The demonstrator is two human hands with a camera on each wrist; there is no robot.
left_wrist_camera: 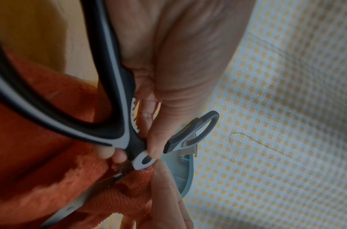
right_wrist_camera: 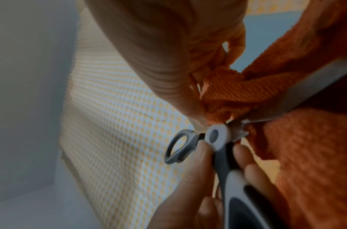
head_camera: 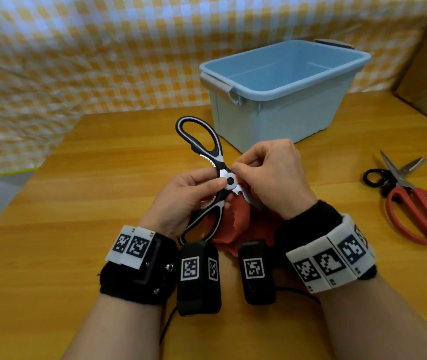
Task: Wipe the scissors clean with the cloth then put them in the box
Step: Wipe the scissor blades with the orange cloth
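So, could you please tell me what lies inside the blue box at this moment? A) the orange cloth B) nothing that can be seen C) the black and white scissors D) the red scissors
B: the blue box shows only its bare floor, while the black and white scissors and orange cloth are in the hands, and the red scissors lie on the table.

Head view: bright, even, diffuse light; soft shadow beneath the wrists at 6 o'clock; mild sheen on the table (head_camera: 82,178); barrel bending at the edges. Wrist views: dimmer, warm-tinted, soft-focused throughout; nearest skin and scissors (left_wrist_camera: 109,120) handle blurred at 10 o'clock.
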